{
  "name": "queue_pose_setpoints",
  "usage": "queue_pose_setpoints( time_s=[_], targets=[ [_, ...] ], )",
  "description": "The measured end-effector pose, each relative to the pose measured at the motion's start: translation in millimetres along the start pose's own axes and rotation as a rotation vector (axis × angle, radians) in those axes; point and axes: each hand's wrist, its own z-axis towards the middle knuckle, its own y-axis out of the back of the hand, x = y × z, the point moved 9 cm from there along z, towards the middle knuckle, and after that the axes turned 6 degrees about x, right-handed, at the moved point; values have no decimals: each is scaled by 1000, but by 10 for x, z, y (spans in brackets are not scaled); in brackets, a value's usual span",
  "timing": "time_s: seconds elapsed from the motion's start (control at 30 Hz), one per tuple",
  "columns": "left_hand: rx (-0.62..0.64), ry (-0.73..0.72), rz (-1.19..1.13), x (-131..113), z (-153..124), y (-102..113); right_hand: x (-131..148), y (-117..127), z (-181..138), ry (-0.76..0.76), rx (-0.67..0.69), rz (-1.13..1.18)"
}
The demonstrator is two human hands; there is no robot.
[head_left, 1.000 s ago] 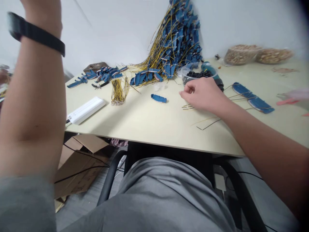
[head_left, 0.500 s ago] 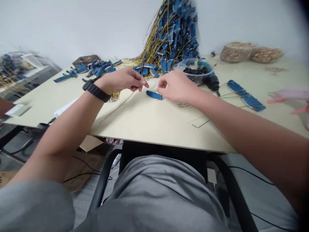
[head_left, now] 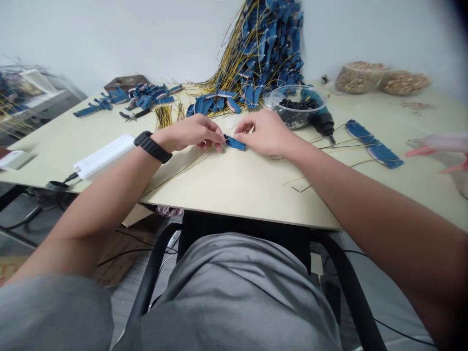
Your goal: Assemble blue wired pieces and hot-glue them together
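A small curved blue piece (head_left: 236, 144) with a pale edge lies between my hands over the table. My left hand (head_left: 202, 131), in a black wristband, pinches a thin yellow wire (head_left: 183, 169) at the piece's left end. The wire trails down to the left toward the table's front edge. From the other side my right hand (head_left: 266, 130) has its thumb and fingertips closed at the piece's upper right edge. Whether a bit of wire is also in those fingertips is too small to tell.
Behind rises a heap of wired blue pieces (head_left: 270, 44). A clear tub (head_left: 297, 114) of small black parts stands beside a drill (head_left: 323, 124). Joined blue pieces (head_left: 373, 144) lie right, pliers (head_left: 134, 114) and a white power strip (head_left: 106, 156) left. Filled bags (head_left: 404, 83) sit at the back.
My hands have come closer together, onto the blue piece. The wire in my left hand now reaches the piece's left end. The view has shifted slightly.
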Motion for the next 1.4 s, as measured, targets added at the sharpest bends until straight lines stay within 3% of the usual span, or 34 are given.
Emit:
queue_pose_setpoints(
  time_s=[0.3,0.47,0.57,0.77,0.97,1.13,1.4],
  targets=[
    [-3,-42,61,-127,-61,-7,-61,-9,28,28,9,107],
    [-315,-124,350,-388,-289,225,-68,46,22,11,-17,110],
    [-386,-118,533,-450,-332,124,-74,81,17,-2,-35,94],
    [-360,-58,670,-482,-168,-238,-42,106,4,-19,-58,82],
    [-360,32,761,-534,-86,-369,-28,129,-19,-31,-72,79],
    [-319,5,743,-541,-55,-352,-48,195,-38,-70,-80,72],
    [-134,-81,679,-440,164,-146,-84,221,-28,-106,-59,35]
  ],
)
